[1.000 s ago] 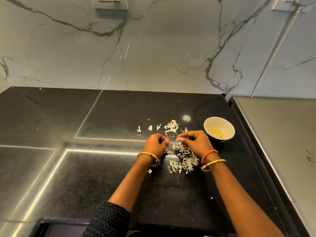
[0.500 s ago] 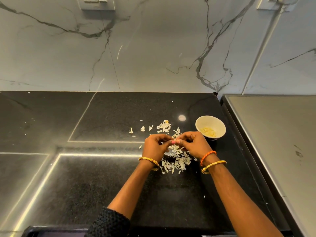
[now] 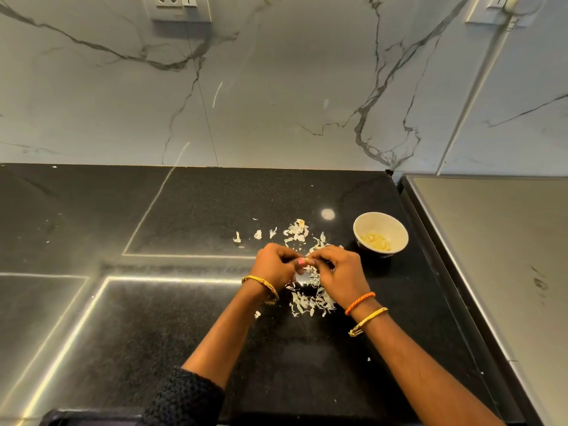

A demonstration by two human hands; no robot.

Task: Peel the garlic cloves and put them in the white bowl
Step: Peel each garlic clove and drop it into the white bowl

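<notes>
My left hand [image 3: 276,265] and my right hand [image 3: 341,272] meet fingertip to fingertip over the black counter, pinching a small garlic clove [image 3: 307,262] that the fingers mostly hide. Below and behind the hands lies a scatter of white garlic skins [image 3: 310,299]. The white bowl [image 3: 396,229] stands to the right of my right hand and holds several peeled cloves [image 3: 376,241].
More skin flakes [image 3: 296,230] lie on the black countertop [image 3: 184,318] behind the hands. A steel surface [image 3: 507,256] borders the counter on the right. The marble wall [image 3: 276,87] with sockets rises at the back.
My hands have come closer together until the fingertips touch. The view has shifted slightly, with the bowl and skins staying in place.
</notes>
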